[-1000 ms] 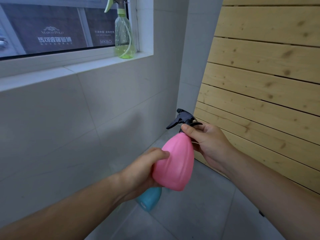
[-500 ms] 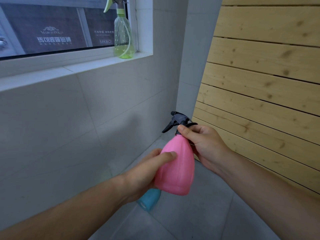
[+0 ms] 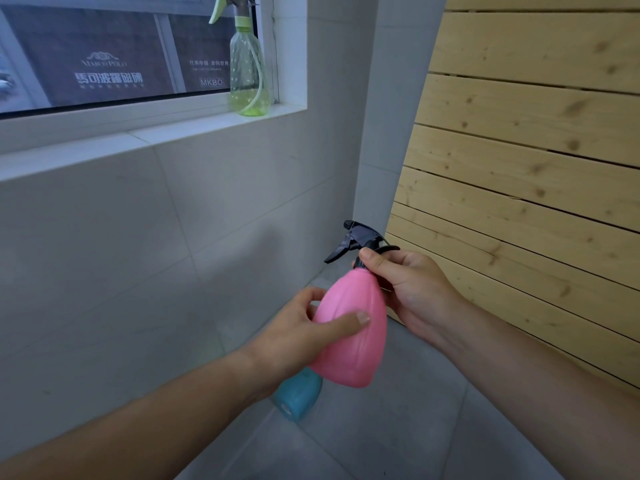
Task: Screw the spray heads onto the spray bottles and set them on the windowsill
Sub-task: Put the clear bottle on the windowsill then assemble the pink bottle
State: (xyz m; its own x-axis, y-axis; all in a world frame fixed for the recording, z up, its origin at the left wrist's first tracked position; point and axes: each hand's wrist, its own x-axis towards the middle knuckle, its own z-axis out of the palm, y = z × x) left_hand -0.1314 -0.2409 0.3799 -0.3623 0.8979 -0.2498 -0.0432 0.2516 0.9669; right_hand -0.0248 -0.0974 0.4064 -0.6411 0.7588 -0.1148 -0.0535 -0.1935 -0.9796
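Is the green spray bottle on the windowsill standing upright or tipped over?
Upright: the green spray bottle stands on its base on the windowsill, spray head on top.

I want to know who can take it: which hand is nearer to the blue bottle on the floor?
Left. The left hand is just above the blue bottle, holding the pink bottle; the right hand is higher, at the black spray head.

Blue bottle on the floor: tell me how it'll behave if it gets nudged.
The blue bottle seems to lie on its side on the floor tiles, so it would probably roll. No spray head shows on its open neck, and it looks like thin plastic, so likely light. The pink bottle and left hand hide most of it.
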